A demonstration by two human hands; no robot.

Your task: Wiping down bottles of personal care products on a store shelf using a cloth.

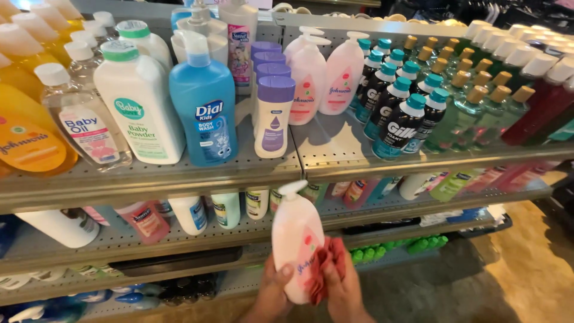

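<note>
- Pink and white, the pump bottle [297, 239] stands upright in our grip below the top shelf's front edge, held out in front of the shelving so every side can be reached.
- Our left hand [274, 291] wraps the bottle's lower left side, thumb across the front, steadying it from beneath.
- Our right hand [344, 287] is closed on a red cloth [326, 266] and presses it against the bottle's right side; the cloth sits bunched between palm and plastic, as it would for wiping.
- Just above, the grey perforated top shelf [335, 149] shows a bare patch between a purple-capped white bottle [274, 116] and a row of dark cans with teal caps [399, 122]; two matching pink pump bottles [326, 75] stand behind that gap, so the held one seems to belong there.
- Farther left, a blue pump bottle [204, 101] and a white powder bottle with a green cap [140, 98] face forward in rows.
- Farther right, green bottles with gold caps [478, 101] fill the shelf.
- Beneath, the lower shelf [119, 239] carries smaller bottles.
</note>
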